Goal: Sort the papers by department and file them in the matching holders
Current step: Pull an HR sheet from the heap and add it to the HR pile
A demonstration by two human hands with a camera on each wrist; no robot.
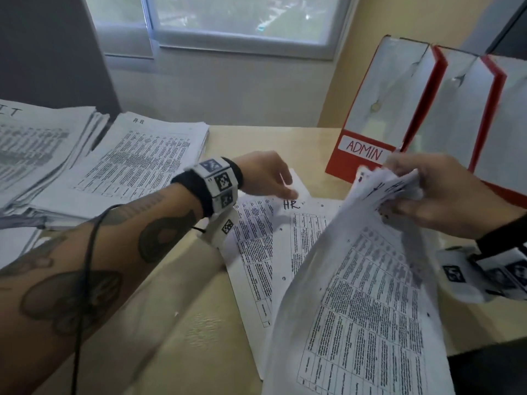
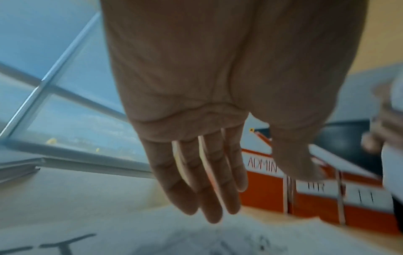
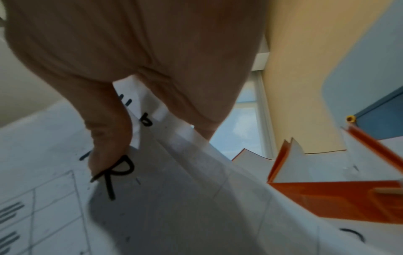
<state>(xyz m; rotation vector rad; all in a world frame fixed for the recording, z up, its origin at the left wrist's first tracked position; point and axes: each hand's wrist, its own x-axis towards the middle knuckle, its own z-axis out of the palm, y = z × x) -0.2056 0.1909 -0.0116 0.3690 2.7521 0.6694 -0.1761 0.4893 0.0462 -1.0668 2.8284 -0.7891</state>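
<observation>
Here: right hand (image 1: 445, 195) pinching thin printed sheets (image 1: 370, 295); left hand (image 1: 265, 175) flat-fingered above the desk's (image 1: 182, 323) loose pages (image 1: 256, 252); red holders (image 1: 370, 109) at the far right edge.

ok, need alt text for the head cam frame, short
A person's right hand lifts a sheaf of printed papers off a desk, while the open left hand reaches over a sheet marked HR lying there. Stacks of sorted papers sit at left; red file holders, the nearest labelled ADMIN, stand at right below a window.
</observation>
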